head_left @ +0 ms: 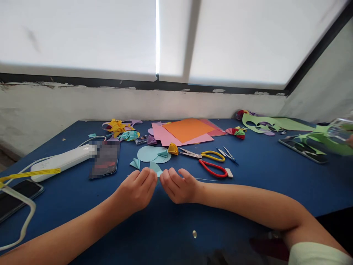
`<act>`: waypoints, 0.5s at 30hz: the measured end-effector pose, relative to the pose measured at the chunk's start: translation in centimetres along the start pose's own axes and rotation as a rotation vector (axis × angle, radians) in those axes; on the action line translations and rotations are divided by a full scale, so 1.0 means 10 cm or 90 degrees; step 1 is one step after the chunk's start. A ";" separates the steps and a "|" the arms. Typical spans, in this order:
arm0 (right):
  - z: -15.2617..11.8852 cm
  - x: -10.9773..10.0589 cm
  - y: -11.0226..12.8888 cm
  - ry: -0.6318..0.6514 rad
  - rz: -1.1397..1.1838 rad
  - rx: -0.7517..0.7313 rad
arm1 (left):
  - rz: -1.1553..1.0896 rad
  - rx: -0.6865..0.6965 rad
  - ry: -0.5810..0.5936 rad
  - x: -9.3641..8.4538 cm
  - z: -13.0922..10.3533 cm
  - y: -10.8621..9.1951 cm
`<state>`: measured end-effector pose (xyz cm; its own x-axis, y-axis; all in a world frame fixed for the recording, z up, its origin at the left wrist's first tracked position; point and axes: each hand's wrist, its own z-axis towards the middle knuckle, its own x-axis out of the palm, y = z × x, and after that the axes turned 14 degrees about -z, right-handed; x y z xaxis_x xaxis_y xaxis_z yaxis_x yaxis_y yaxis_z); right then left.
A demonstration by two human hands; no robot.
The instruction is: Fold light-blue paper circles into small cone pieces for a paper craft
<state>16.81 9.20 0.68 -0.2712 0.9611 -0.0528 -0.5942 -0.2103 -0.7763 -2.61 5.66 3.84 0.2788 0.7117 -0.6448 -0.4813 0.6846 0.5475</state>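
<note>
My left hand point(140, 189) and my right hand point(178, 187) meet near the middle of the table. Between their curled fingertips they pinch a light blue paper piece point(156, 168), its fanned part rising above the fingers. Just beyond lie light blue paper circles point(147, 154), with one small folded blue cone point(163, 153) on them and another blue cone point(135, 163) to their left. A yellow folded cone point(173, 148) touches the circles' right side. Scissors point(201, 156) with one yellow and one red handle lie open beyond my right hand, beside a white eraser point(229, 173).
Orange paper point(189, 129) and pink sheets point(162, 137) lie at the back, paper scraps point(118, 127) left of them. A dark phone point(104, 160) and white power strip point(64, 162) are at left. Green cut paper point(292, 124) lies right, near another person's blurred hand point(350, 141).
</note>
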 end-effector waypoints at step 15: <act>0.00 0.00 -0.03 -0.008 0.059 -0.013 | -0.050 0.008 -0.027 -0.02 -0.01 -0.02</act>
<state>17.02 9.27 0.89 -0.3340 0.9354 -0.1165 -0.5511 -0.2940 -0.7809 -2.68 5.37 3.76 0.3504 0.6621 -0.6625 -0.4465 0.7399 0.5033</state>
